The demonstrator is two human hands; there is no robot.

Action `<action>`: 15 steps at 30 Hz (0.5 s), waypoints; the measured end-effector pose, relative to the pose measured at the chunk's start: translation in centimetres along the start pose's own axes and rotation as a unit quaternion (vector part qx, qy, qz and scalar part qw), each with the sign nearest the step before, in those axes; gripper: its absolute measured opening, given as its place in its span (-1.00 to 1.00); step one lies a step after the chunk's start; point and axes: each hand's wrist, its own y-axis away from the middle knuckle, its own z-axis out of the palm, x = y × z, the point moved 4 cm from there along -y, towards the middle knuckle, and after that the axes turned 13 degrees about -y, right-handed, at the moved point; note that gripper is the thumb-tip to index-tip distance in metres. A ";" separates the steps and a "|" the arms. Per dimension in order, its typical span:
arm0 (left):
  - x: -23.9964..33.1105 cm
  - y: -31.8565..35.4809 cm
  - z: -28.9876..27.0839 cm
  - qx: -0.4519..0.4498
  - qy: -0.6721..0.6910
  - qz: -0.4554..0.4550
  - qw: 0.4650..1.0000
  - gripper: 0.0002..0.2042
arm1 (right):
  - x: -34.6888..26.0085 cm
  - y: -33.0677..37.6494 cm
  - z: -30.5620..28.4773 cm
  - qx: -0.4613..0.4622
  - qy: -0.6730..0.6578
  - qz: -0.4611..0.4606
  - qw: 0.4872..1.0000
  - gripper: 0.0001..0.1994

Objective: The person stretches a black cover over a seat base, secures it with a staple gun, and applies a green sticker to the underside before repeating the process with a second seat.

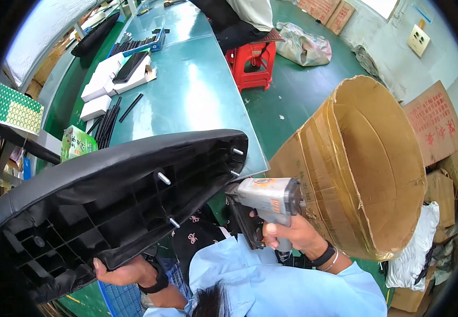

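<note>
I have the right hand [292, 233] clasping the staple gun [266, 196], the left hand [126, 273] clamping the black seat [128, 203], which spreads above that grip toward the gun's nose [231, 189]. Likely stapling the cover [107, 157]; next calls for square pressure.

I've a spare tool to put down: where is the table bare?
The table is bare between the white boxes and loose rod on its left and its right edge, beyond the seat. Its left side is crowded: white boxes, phone, rod bundle and blue tray.
</note>
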 end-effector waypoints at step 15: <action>-1.8 0.4 -1.9 0.039 0.020 0.017 0.999 -0.66 | 1.6 -1.4 1.9 -0.035 -0.021 0.099 0.994 -0.52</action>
